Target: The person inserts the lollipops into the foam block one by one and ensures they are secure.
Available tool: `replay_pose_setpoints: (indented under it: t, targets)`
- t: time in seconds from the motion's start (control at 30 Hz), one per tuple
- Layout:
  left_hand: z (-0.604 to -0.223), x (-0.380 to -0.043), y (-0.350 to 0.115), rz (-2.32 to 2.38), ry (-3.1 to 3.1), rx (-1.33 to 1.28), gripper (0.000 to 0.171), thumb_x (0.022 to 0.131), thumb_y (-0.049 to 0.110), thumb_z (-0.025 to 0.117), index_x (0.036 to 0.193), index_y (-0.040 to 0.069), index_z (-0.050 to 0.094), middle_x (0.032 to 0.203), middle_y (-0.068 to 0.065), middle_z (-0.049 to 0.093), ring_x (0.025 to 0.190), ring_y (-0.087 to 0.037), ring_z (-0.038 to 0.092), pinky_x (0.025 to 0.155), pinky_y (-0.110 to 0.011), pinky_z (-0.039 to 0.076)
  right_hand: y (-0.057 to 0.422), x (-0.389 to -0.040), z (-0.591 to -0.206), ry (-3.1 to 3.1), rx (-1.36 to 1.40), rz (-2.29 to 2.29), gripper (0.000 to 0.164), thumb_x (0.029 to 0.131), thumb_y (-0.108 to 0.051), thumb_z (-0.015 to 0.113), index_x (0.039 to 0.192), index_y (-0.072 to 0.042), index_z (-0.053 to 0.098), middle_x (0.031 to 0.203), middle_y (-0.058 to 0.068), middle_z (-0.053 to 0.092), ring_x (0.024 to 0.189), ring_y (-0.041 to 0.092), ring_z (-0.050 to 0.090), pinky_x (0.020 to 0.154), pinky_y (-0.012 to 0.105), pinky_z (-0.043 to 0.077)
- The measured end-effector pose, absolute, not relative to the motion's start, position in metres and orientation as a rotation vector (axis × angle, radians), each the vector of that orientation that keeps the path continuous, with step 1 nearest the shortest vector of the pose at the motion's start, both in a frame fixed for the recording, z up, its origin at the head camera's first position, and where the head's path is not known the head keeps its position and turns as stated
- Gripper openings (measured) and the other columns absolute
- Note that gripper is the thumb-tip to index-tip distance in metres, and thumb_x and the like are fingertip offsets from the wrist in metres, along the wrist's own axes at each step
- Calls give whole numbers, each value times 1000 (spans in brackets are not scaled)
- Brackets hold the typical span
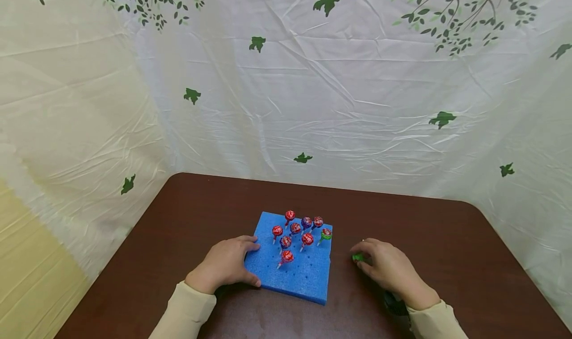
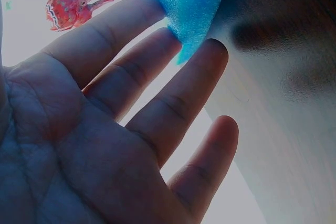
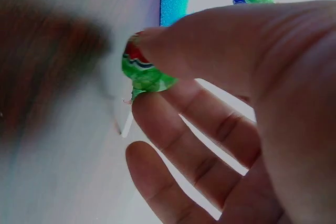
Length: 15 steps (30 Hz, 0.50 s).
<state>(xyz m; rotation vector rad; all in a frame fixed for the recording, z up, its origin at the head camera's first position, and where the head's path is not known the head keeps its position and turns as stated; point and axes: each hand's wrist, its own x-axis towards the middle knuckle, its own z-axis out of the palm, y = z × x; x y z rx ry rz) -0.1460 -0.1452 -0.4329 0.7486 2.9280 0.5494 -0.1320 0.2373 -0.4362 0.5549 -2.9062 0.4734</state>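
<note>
A blue foam board (image 1: pixel 308 285) with rows of small holes lies on the table. Several wrapped lollipops stand in it by their sticks: red ones (image 1: pixel 287 256), dark blue ones (image 1: pixel 285 241) and a green one (image 1: pixel 326 234) at the right side. My left hand (image 1: pixel 225 263) rests against the board's left edge, fingers spread and fairly straight, the thumb at the near left corner. To the right of the board, my right hand (image 1: pixel 393 267) pinches a green-and-red lollipop (image 3: pixel 149 77) by its wrapped head between thumb and fingers. Its white stick (image 3: pixel 126 124) points away beneath the fingers, near the tabletop.
The dark brown table (image 1: pixel 214 200) has rounded far corners. Behind it hangs a white sheet (image 1: pixel 232 130) printed with green leaves, and it continues down the left side.
</note>
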Motion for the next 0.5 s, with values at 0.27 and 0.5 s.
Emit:
replay_pose_setpoints:
  t: [0.27,0.5]
  targets:
    - [-436,-147,-145,552,2928,743,83,62,51,91,129,7,67,138,-9,58,125,-32,56,97,-53,47,238,-128,-429,-2747,563,627,27,87,-11,78,113,-15,73,105,-7,65,81,6,65,65,31,55]
    - [-437,-148,-145,556,2929,749,83,63,50,90,129,7,67,138,-9,58,125,-31,55,97,-53,47,239,-129,-423,-2566,660,855,31,88,2,72,114,-16,71,110,-5,64,81,6,64,69,30,58]
